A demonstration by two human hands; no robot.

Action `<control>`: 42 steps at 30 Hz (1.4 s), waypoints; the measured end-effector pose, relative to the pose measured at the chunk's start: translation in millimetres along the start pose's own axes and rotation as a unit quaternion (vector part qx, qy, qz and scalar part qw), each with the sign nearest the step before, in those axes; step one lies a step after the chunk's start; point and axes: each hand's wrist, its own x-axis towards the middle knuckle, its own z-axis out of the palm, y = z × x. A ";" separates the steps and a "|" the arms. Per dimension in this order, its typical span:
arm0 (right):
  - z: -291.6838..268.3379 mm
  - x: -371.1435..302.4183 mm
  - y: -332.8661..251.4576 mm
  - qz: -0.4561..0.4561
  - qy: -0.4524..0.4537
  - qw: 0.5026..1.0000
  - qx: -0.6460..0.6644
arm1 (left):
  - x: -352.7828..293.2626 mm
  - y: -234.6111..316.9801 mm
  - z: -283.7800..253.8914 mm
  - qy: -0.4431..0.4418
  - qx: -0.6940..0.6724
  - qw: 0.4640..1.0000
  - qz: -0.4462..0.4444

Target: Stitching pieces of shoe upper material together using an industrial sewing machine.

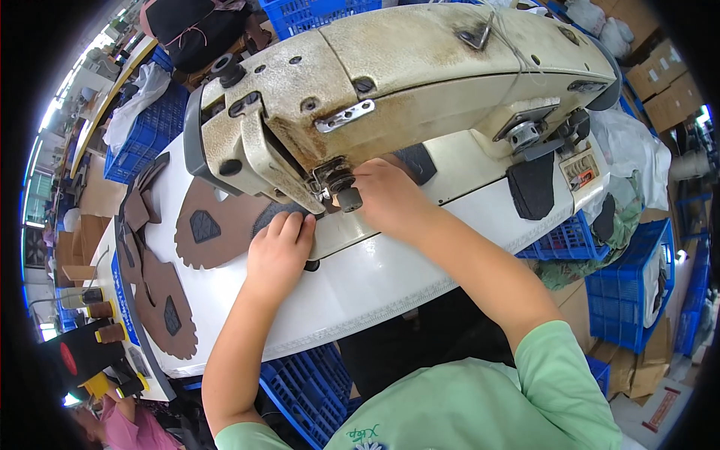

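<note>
brown piece (pixel 231 229), scalloped-edged, dark-patched; left grip (pixel 277 253) and right grip (pixel 391 198): pinching or spread unclear

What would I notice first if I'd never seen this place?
Probably the big, stained cream sewing machine stretching across the upper middle. Next come the left hand and right hand, close by its front end. Then your eye might reach the brown pieces with dark patches, on the white table's left side.

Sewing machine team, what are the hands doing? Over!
Left hand on brown piece. Right hand at machine, fingertips hidden. Machine blocks view there.
</note>
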 end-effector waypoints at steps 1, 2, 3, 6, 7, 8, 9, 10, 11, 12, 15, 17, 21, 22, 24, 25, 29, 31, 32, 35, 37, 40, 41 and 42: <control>-0.1 0.8 1.3 -0.010 -0.004 1.000 -0.004 | 1.4 0.5 0.4 0.005 0.001 1.000 -0.003; -0.2 1.3 2.3 -0.019 -0.008 1.000 -0.009 | 2.8 1.1 -0.1 0.004 0.001 1.000 -0.002; -0.4 1.3 3.2 -0.018 -0.008 1.000 -0.009 | 4.5 2.0 -0.5 0.002 0.005 1.000 -0.003; 1.0 1.4 5.5 -0.032 -0.003 0.999 -0.023 | 4.1 2.8 3.0 -0.006 0.002 1.000 -0.011; 3.1 1.3 6.6 -0.031 0.002 0.999 -0.012 | 3.2 2.8 4.5 -0.010 -0.005 1.000 -0.019; 4.4 1.4 7.3 -0.031 0.006 1.000 -0.002 | 2.7 3.2 4.7 -0.011 -0.004 1.000 -0.018; 4.2 1.5 7.5 -0.030 0.007 1.000 -0.001 | 2.5 4.2 5.3 -0.016 -0.004 1.000 -0.020; 3.4 1.7 7.5 -0.036 0.004 0.999 -0.005 | 2.4 4.7 5.5 -0.021 -0.005 1.000 -0.022; 3.2 1.8 7.6 -0.041 0.002 0.999 -0.010 | 2.6 4.7 5.5 -0.022 -0.005 1.000 -0.021; 3.6 1.6 7.8 -0.041 0.002 0.999 -0.009 | 2.6 5.0 5.2 -0.019 -0.006 1.000 -0.022; 5.2 1.5 8.9 -0.049 0.003 0.999 -0.021 | 3.9 6.4 3.9 -0.015 -0.006 1.000 -0.025; 5.5 2.0 10.2 -0.028 0.005 1.000 -0.012 | 5.8 7.7 3.7 -0.014 -0.005 1.000 -0.027; 10.5 1.2 15.7 -0.035 0.007 0.999 -0.018 | 8.2 8.1 6.8 -0.008 0.001 0.999 -0.032; 11.1 1.5 16.2 -0.033 0.005 0.999 -0.019 | 8.0 7.8 7.7 -0.006 0.004 0.999 -0.036; 11.6 2.0 15.4 -0.031 0.003 0.999 -0.020 | 8.4 6.9 9.8 -0.011 0.003 0.999 -0.043; 11.7 2.6 14.4 -0.018 0.005 1.000 -0.011 | 8.4 6.3 10.8 -0.018 0.002 0.999 -0.049; 14.6 2.9 13.8 -0.010 0.033 0.999 -0.014 | 11.3 4.6 13.4 -0.022 0.002 0.998 -0.067; 15.9 3.0 16.8 -0.015 0.037 0.999 -0.020 | 14.0 2.7 13.5 -0.018 -0.001 0.998 -0.064; 16.4 2.8 18.5 -0.019 0.041 0.999 -0.024 | 14.6 1.7 15.1 -0.017 -0.002 0.998 -0.064; 13.6 7.5 15.3 -0.021 0.022 0.999 -0.028 | 13.0 -1.7 17.0 -0.018 -0.009 0.997 -0.078; 12.0 8.3 15.4 -0.018 0.021 0.999 -0.026 | 14.1 -2.7 18.5 -0.003 -0.015 0.997 -0.080; 11.5 8.7 16.8 -0.007 0.016 1.000 -0.018 | 15.4 -2.4 19.8 -0.008 -0.009 0.996 -0.089; 11.5 8.7 17.5 0.002 0.010 1.000 -0.014 | 16.3 -2.4 19.6 -0.008 -0.010 0.996 -0.087; 11.5 8.6 18.0 0.003 0.011 1.000 -0.015 | 17.6 -2.7 19.4 0.010 0.005 0.997 -0.073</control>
